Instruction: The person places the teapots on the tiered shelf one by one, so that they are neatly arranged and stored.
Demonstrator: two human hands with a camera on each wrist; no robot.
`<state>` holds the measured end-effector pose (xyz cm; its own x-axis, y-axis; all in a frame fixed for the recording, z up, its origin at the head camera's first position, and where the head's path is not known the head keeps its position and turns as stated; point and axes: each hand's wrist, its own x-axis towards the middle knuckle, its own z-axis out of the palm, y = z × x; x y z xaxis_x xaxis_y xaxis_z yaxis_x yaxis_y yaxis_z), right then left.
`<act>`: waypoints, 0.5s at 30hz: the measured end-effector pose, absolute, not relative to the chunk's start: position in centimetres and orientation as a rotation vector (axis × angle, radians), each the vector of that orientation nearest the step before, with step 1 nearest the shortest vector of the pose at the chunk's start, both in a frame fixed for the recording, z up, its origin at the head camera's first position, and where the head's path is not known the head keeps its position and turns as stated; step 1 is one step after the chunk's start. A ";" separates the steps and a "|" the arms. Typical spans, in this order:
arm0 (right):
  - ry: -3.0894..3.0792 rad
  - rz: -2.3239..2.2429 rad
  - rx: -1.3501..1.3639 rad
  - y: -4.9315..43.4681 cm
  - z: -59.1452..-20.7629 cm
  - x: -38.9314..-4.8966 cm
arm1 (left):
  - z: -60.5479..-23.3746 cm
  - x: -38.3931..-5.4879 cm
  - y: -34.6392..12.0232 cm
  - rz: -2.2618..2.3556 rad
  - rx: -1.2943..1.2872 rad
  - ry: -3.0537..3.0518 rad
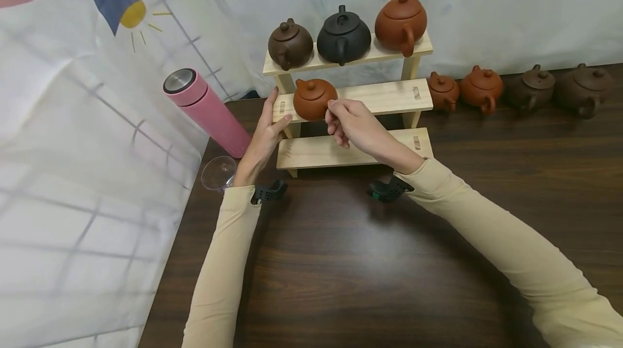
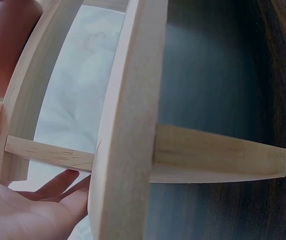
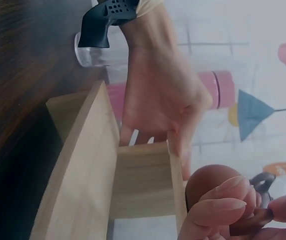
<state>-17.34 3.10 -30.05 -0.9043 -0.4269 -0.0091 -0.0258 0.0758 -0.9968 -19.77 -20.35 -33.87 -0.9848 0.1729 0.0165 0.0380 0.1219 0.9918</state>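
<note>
A small reddish-brown clay teapot (image 1: 311,104) sits at the left of the middle step of a three-step wooden display stand (image 1: 379,98). My right hand (image 1: 357,124) pinches its handle between thumb and fingers; the handle shows close up in the right wrist view. At the step's left end, my left hand (image 1: 263,137) grips the stand, thumb over the top edge and fingers around the outer side. On the top step stand a dark brown teapot (image 1: 290,45), a black teapot (image 1: 343,37) and a larger reddish-brown teapot (image 1: 401,22).
Several more teapots (image 1: 482,88) line the back of the dark wooden table (image 1: 340,272), right of the stand. A pink flask (image 1: 214,115) and a clear glass (image 1: 218,173) stand at the left. White patterned cloth (image 1: 97,175) hangs along the left and back.
</note>
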 end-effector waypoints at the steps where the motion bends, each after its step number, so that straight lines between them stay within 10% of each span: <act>1: 2.057 -1.892 -0.457 2.9 -30.0 -17.4 | -33.9 -19.7 -20.4 2.012 0.207 2.264; 15: 2.010 -1.878 -0.512 0.2 -30.3 -17.2 | -34.0 -19.6 -20.5 2.051 0.194 2.203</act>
<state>-17.20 0.17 -30.33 -0.8766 -0.4813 -0.0034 -0.0293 0.0604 -0.9977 -19.62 -20.47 -34.02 -0.9839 0.1788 -0.0039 0.0088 0.0702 0.9975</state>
